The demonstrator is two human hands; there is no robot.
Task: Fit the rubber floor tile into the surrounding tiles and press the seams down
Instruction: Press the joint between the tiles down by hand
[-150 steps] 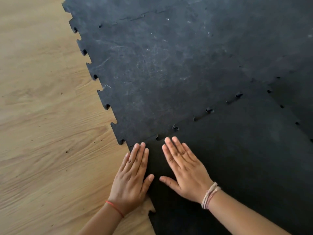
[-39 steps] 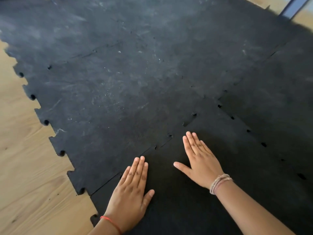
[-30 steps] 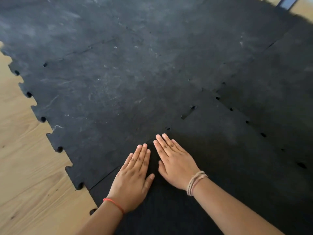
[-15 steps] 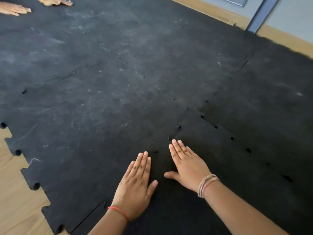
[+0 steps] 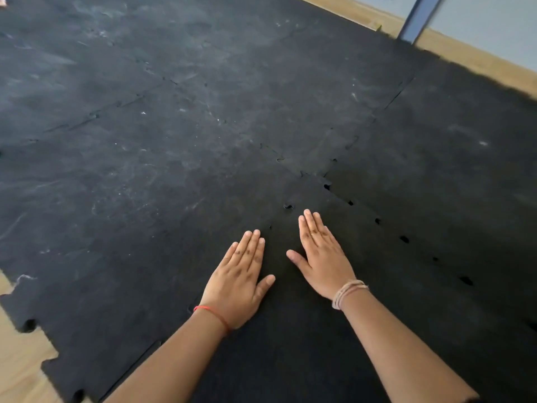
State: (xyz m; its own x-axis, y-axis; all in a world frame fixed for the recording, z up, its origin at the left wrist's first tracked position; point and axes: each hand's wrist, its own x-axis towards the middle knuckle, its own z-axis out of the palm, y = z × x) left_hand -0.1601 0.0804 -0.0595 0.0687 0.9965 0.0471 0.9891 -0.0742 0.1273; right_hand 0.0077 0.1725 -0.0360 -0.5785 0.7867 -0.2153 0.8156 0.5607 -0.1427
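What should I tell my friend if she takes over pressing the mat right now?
Left hand: flat, palm down, fingers together, holding nothing.
Right hand: flat, palm down on the darker rubber tile, holding nothing.
The tile lies in its spot among the surrounding tiles.
Done, it seems: the left seam near the hands looks mostly closed.
Left: one small gap shows just ahead of the right hand's fingertips, and a row of open holes runs along the right-hand seam. Press those down next, working toward the corner and back along the right side.
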